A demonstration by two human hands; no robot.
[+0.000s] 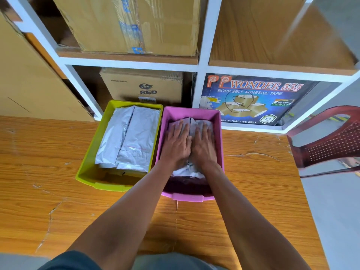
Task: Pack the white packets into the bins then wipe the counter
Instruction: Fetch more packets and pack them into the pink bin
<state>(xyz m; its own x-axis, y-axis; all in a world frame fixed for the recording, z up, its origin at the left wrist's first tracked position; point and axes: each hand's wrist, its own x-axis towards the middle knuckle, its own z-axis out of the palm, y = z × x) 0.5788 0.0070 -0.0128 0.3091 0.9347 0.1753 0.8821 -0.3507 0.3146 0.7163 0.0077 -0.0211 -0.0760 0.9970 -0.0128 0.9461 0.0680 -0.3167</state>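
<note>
**Both palms flat in the pink bin**

The left hand (pixel 176 147) and right hand (pixel 203 146), fingers spread, press side by side on white packets (pixel 186 171) in the pink bin (pixel 191 197) — covering most of them. The green bin (pixel 87 172) just beside it holds more packets (pixel 128 137) on the wooden counter (pixel 58 201).

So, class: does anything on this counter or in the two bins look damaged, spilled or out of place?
Only wear: the orange wood-grain counter shows pale scratches and chips. White plastic packets lie neatly inside the lime-green bin and the pink bin.
</note>
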